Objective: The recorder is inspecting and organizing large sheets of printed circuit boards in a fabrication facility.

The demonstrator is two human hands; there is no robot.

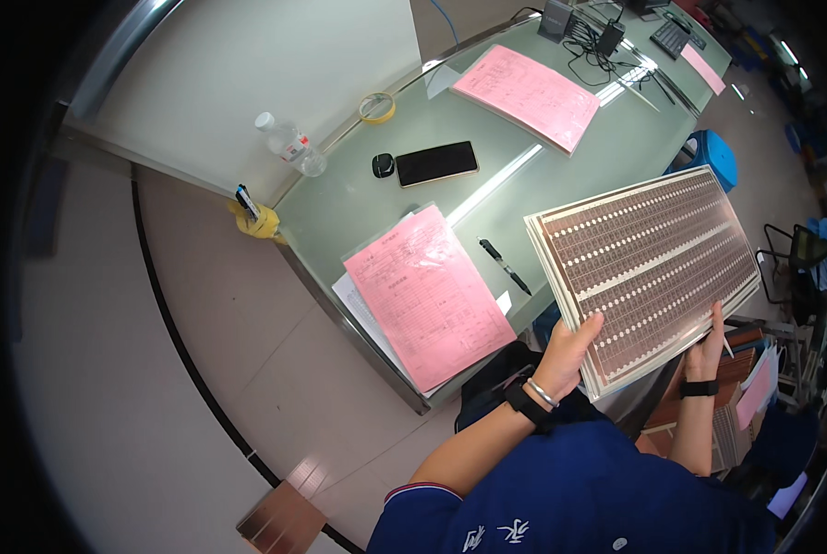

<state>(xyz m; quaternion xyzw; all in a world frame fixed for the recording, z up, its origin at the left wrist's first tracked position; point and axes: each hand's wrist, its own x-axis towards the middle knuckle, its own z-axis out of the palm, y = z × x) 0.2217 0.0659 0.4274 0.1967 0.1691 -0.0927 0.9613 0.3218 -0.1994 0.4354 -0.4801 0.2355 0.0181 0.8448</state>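
From where I'm standing, I see someone in a deep navy-blue short-sleeved shirt [570, 489], the cloth plain and smooth over most of its surface. The left cuff [423, 489] ends in a narrow edging of red and white lines. Low on the shirt there are white characters [496, 534], and farther to the right a small pale round mark [619, 544], too small to make out. A shiny silver bangle [543, 393] circles the left wrist, and just behind it, farther from the hand, sits a broad black wristband [526, 404]. The right wrist wears a black band [699, 389] too. Both hands are gloveless.
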